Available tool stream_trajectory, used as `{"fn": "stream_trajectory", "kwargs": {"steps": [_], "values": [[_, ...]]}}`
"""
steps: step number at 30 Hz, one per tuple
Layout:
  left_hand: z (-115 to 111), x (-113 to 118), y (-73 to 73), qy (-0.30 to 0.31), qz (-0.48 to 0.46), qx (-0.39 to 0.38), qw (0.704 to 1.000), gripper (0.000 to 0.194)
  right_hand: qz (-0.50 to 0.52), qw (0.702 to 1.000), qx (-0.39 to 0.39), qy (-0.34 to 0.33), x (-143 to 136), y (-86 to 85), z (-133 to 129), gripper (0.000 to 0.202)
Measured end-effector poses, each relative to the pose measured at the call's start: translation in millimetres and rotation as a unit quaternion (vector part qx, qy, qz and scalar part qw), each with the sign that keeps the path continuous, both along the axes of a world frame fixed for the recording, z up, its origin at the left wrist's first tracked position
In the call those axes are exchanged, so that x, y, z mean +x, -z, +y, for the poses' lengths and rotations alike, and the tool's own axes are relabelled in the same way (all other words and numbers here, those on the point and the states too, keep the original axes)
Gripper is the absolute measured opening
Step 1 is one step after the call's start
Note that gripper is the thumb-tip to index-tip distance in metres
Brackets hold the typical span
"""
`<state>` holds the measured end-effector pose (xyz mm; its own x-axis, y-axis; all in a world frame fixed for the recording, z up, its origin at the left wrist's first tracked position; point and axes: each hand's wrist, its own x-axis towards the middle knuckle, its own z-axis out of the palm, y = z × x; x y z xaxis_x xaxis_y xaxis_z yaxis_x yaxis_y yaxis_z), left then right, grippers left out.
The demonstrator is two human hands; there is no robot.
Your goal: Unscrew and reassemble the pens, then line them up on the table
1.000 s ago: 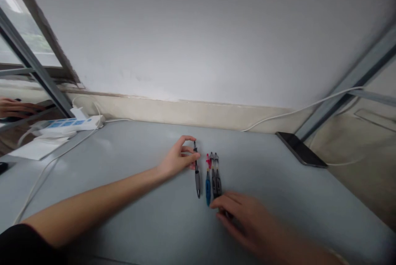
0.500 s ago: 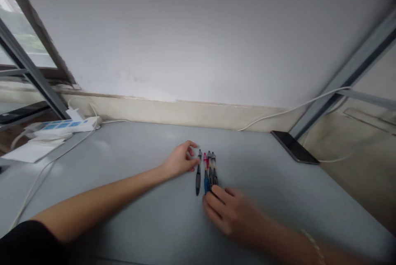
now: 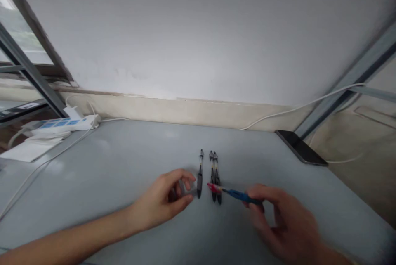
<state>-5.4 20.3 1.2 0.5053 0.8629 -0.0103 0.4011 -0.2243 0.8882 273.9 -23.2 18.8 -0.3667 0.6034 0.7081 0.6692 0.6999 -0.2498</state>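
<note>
Head view is showing both hands working over a grey desk (image 3: 123,162). The right hand (image 3: 284,223) is holding a blue pen (image 3: 235,193) with a red end, fingers pinching its barrel, so that it is lying crosswise with the red end reaching over the lower tips of two dark pens (image 3: 215,174). Those two are lying side by side, touching, pointing away from the person. A third dark pen (image 3: 200,172) is lying just left of them, a little apart. The left hand (image 3: 167,201) is resting beside that pen's lower end, its fingers curling narrowly; something small and pale may be sitting between them, but blur is making that hard to tell. The blue pen looks lifted off the row, so the picking-out step seems to be in hand. Any further move is calling for keeping its red end clear of the two pens beneath. A phone (image 3: 301,152) is lying at the desk's far right, a power strip (image 3: 62,124) at the far left.
</note>
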Motion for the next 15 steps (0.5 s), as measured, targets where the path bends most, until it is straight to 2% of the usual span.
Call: {"fn": "stream_trajectory", "kwargs": {"steps": [2, 3, 5, 8, 10, 13, 15], "values": [[-1.6, 0.2, 1.2, 0.013, -0.022, 0.000, 1.000, 0.037, 0.106, 0.989, -0.098, 0.023, 2.6, 0.2, -2.9, 0.018], [-2.1, 0.4, 1.9, 0.023, -0.027, -0.001, 0.999, 0.043, 0.176, 0.970, -0.164, 0.023, 3.1, 0.9, -3.7, 0.015], [-3.3, 0.5, 3.7, 0.042, -0.023, -0.004, 0.999, 0.053, 0.311, 0.904, -0.292, 0.007, 3.0, 4.1, -4.3, 0.015], [-7.3, -0.3, 6.8, 0.059, -0.024, 0.005, 0.998, 0.059, 0.419, 0.808, -0.412, -0.039, 2.7, 13.3, -3.8, 0.019], [-11.0, -1.2, 8.6, 0.058, -0.045, 0.020, 0.997, 0.045, 0.441, 0.755, -0.479, -0.069, 3.3, 20.7, -3.4, 0.025], [-16.9, -2.3, 11.0, 0.023, -0.073, 0.037, 0.996, 0.007, 0.420, 0.692, -0.579, -0.095, 4.8, 29.1, -4.2, 0.024], [-20.8, -3.0, 12.9, -0.009, -0.098, 0.020, 0.995, 0.009, 0.375, 0.668, -0.637, -0.084, 4.9, 31.8, -6.5, 0.029]]}}
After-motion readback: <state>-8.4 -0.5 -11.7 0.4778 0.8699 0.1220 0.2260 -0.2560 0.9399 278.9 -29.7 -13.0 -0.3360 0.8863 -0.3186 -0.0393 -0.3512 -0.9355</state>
